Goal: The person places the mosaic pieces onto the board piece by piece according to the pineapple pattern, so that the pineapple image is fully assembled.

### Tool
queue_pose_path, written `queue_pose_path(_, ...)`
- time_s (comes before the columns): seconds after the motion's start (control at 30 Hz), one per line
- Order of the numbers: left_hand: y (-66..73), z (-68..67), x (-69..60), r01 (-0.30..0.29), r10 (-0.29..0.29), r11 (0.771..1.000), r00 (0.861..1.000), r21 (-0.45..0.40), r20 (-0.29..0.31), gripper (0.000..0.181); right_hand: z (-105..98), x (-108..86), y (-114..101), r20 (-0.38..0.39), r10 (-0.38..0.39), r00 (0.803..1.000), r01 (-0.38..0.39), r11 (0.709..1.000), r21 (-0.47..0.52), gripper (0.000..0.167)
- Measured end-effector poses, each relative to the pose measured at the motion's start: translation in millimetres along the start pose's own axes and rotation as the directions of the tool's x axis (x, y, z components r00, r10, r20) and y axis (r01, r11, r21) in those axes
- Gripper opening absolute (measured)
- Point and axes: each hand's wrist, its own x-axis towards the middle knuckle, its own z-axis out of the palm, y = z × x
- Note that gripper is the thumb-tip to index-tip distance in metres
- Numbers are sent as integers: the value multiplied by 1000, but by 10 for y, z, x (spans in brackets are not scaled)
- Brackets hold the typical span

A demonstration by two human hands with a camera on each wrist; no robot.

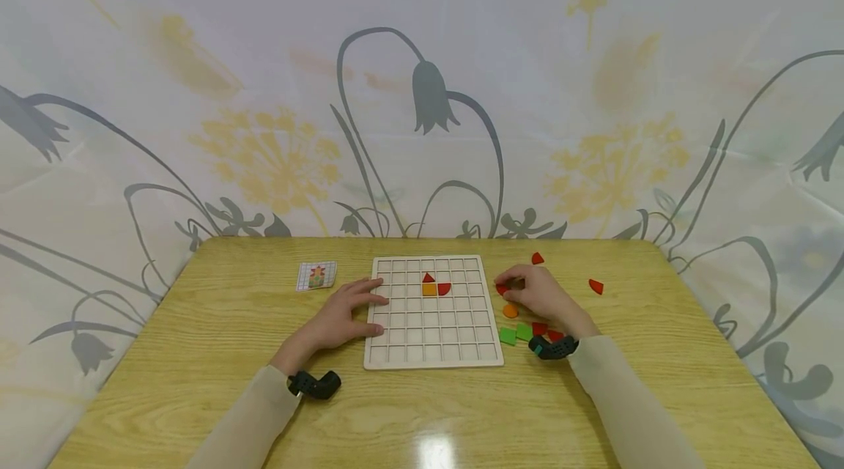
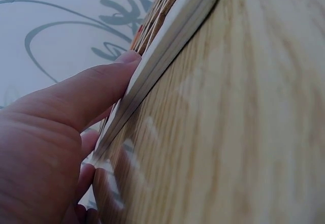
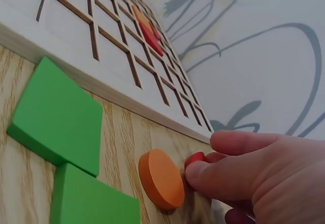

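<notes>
While left fingers (image 1: 369, 300) touch grid board (image 1: 428, 364), spread apart | right fingers (image 3: 218, 178) pinch red piece (image 3: 196, 157) | illustrated card (image 1: 317, 276) nearby

A flower-patterned backdrop (image 1: 514, 51) stands behind a wood-grain table (image 1: 369, 414) with a bright reflection (image 1: 436, 452).

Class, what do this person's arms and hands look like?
The left sleeve and right sleeve are pale beige. The left wrist device and right wrist device are black; the right one has a green patch. The left hand and right hand are gloveless.
</notes>
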Motion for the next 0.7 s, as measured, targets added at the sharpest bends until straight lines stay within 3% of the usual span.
queue_pose_path(0.3, -4, -2, -2, 0, 0, 1000, 1000, -7, 7, 48, 53, 41, 23, -91, -139, 986, 126, 983, -132, 19)
queue_pose_path(0.43, -10, -2, -6, 6, -6, 1000, 1000, -9, 12, 48, 101, 64, -19, -151, -145, 978, 122, 981, -152, 18)
queue_pose_path(0.7, -11, 2, -4, 5, -5, 1000, 1000, -3, 10, 48, 303, 198, -217, -271, -102, 957, 108, 994, 5, 18)
